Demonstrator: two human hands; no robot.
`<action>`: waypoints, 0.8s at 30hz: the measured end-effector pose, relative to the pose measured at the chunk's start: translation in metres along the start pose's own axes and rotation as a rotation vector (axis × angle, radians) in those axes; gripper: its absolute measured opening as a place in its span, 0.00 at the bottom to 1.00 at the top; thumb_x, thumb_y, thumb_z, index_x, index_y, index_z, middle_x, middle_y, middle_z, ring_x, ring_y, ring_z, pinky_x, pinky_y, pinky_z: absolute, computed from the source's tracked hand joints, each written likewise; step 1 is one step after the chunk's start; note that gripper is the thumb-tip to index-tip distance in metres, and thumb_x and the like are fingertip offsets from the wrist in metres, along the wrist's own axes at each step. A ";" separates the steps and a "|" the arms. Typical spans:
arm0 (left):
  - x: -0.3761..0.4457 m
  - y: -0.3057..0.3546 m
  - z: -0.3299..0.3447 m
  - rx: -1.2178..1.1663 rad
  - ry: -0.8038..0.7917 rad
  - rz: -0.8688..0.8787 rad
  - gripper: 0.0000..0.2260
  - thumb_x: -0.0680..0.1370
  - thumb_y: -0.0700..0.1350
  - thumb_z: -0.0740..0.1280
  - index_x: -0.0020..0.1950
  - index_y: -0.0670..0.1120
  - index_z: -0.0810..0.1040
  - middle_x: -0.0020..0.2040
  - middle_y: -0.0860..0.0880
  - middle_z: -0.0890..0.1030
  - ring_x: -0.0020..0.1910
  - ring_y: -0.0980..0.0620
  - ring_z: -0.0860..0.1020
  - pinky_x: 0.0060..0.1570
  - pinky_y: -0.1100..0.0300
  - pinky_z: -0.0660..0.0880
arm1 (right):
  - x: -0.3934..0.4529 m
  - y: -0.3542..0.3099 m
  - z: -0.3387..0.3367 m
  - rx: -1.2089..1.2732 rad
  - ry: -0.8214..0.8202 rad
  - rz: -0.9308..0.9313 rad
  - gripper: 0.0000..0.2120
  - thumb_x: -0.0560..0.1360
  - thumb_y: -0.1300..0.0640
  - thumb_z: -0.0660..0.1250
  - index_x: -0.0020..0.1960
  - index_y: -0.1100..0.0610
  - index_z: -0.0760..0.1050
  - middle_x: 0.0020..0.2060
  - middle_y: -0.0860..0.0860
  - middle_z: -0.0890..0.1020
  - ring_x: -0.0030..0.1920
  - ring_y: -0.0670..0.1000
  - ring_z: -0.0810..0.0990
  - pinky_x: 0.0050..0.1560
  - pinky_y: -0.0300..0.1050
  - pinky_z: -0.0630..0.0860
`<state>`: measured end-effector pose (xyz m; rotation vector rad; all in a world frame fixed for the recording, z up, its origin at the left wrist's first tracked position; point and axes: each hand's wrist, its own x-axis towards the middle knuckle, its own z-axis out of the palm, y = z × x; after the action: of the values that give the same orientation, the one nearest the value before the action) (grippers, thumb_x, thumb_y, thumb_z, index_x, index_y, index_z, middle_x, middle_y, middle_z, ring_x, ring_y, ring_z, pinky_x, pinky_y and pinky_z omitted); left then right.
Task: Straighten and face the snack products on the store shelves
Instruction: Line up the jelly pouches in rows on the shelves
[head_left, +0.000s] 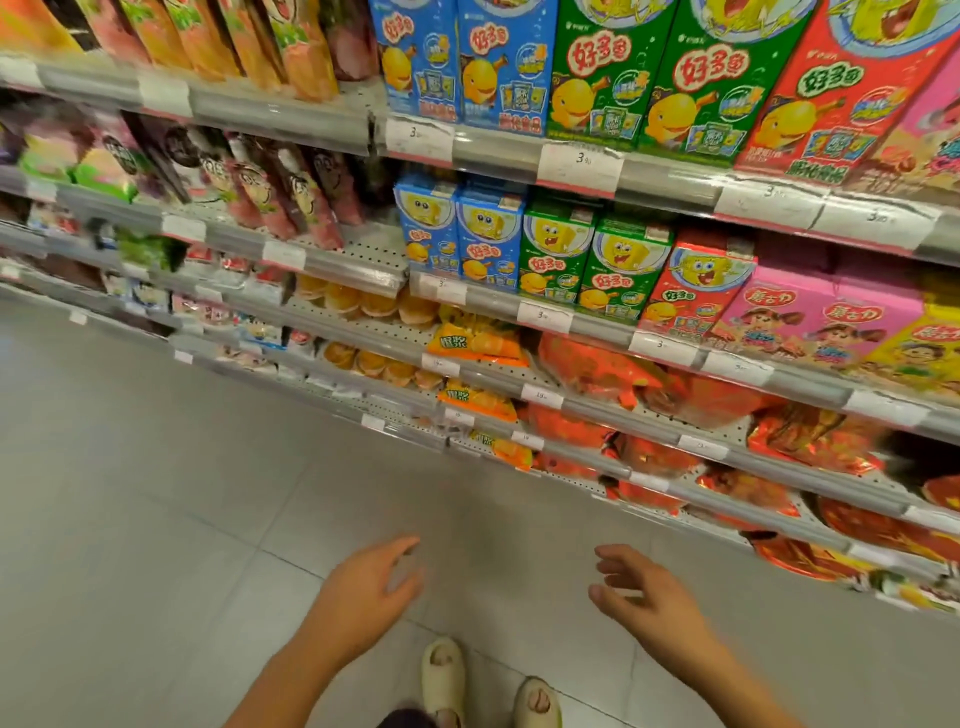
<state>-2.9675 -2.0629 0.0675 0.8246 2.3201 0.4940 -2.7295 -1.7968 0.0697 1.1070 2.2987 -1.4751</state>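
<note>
Nearest the camera, two pale slippers (442, 675) are seen on the tiled floor (156, 493), with both forearms extended above them. Nothing is held: the left hand (363, 587) and the right hand (649, 592) are both loosely spread, fingers relaxed, well apart from the stock. The shelves (675, 179) fill the upper and right part of the view. Along the front edge of the upper tiers, the tall snack boxes (602, 78) and, one tier lower, the small snack boxes (556, 260) are noted as upright and facing forward. On the lower tiers, the red foil bags (597, 366) and the orange bags (475, 345) lie slumped and uneven near the shelf lips. The step is judged to be a reach between facings; contact has not yet been made. A lowered reach toward the slumped bags would likely be called for next, with each bag drawn to the front edge and turned label-out.
</note>
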 end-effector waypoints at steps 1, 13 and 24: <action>-0.008 -0.009 -0.005 -0.001 0.004 -0.006 0.22 0.81 0.60 0.63 0.75 0.59 0.70 0.69 0.61 0.76 0.64 0.63 0.75 0.62 0.64 0.71 | -0.001 -0.008 0.001 -0.034 -0.020 -0.020 0.18 0.77 0.44 0.71 0.65 0.40 0.73 0.58 0.39 0.79 0.58 0.39 0.79 0.55 0.31 0.75; -0.001 -0.117 -0.137 -0.152 0.186 0.071 0.35 0.71 0.78 0.55 0.72 0.62 0.72 0.66 0.65 0.76 0.63 0.67 0.74 0.59 0.68 0.70 | 0.034 -0.148 0.052 -0.169 0.095 -0.088 0.20 0.73 0.42 0.74 0.64 0.40 0.75 0.57 0.37 0.80 0.56 0.37 0.80 0.59 0.38 0.78; 0.049 -0.168 -0.258 -0.144 0.259 0.224 0.16 0.77 0.67 0.60 0.65 0.73 0.68 0.62 0.66 0.78 0.59 0.68 0.76 0.57 0.60 0.75 | 0.087 -0.288 0.117 -0.182 0.163 -0.273 0.17 0.77 0.40 0.69 0.64 0.36 0.72 0.58 0.32 0.79 0.58 0.32 0.77 0.59 0.37 0.78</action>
<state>-3.2407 -2.1887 0.1488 1.0052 2.3995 0.9017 -3.0111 -1.9182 0.1693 0.9238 2.7255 -1.2657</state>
